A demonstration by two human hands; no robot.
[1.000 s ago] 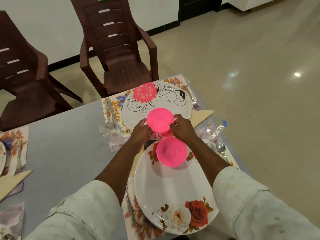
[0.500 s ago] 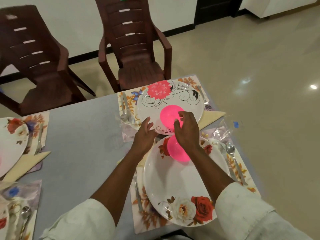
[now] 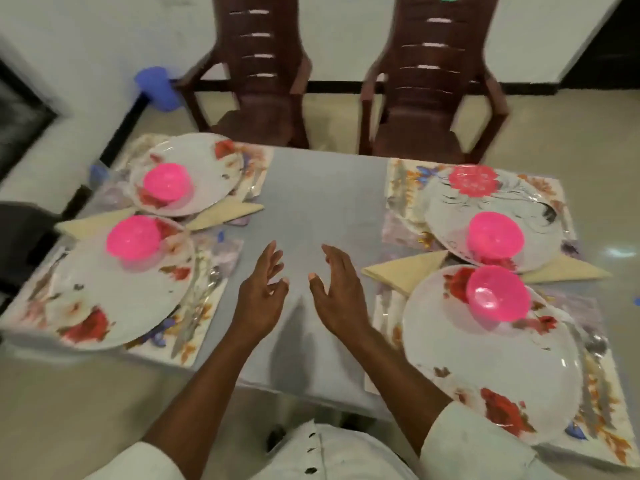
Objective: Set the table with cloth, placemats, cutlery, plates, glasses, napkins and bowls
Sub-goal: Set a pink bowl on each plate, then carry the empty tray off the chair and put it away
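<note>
My left hand [image 3: 261, 299] and right hand [image 3: 337, 296] hover empty, fingers spread, over the grey tablecloth [image 3: 322, 199]; a careless sweep toward three o'clock could topple the pink plastic bowl [image 3: 497, 297]

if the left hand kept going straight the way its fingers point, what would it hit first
Probably nothing soon: the left hand points up the bare grey cloth between the place settings, toward the far table edge. How high it is above the cloth is unclear.
</note>
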